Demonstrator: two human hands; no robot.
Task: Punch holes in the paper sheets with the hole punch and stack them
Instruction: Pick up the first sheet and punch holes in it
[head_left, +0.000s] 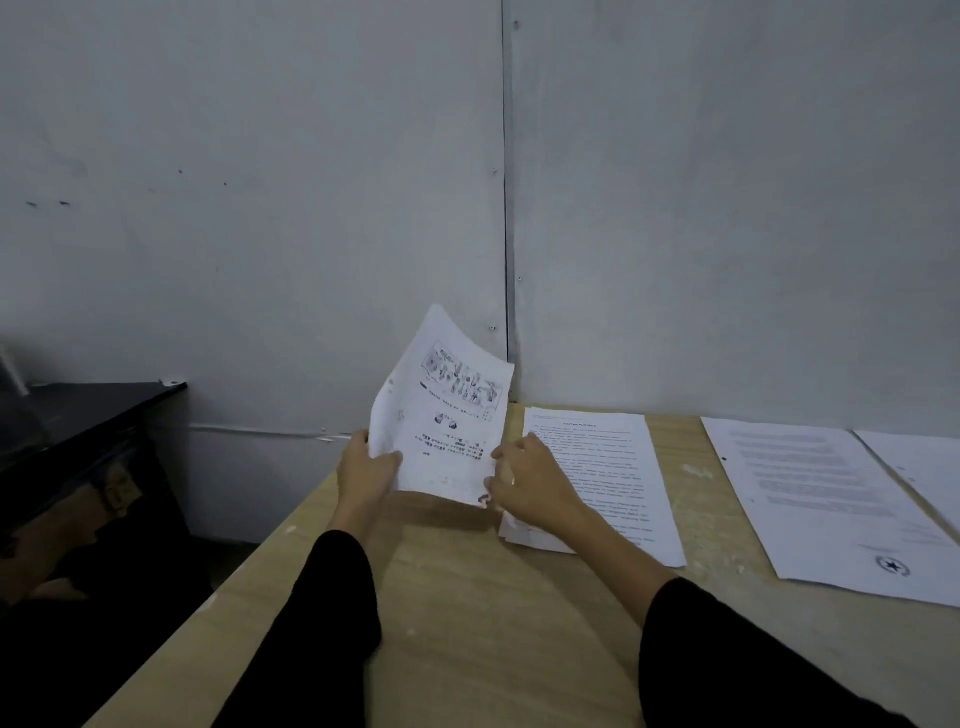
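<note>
A printed paper sheet (441, 410) with pictures and text stands tilted up above the wooden table (467, 623). My left hand (366, 470) grips its lower left edge, thumb on the front. My right hand (524, 486) pinches its lower right corner. Just right of the raised sheet lies a pile of text sheets (597, 467), partly under my right wrist. Further right lies another printed sheet (831, 509) with a punched hole near its left edge and a round stamp at its bottom. No hole punch is in view.
A further sheet (924, 467) lies at the table's far right edge. A grey wall (675, 208) closes the back of the table. To the left, below the table's left edge, stands dark furniture (78, 441).
</note>
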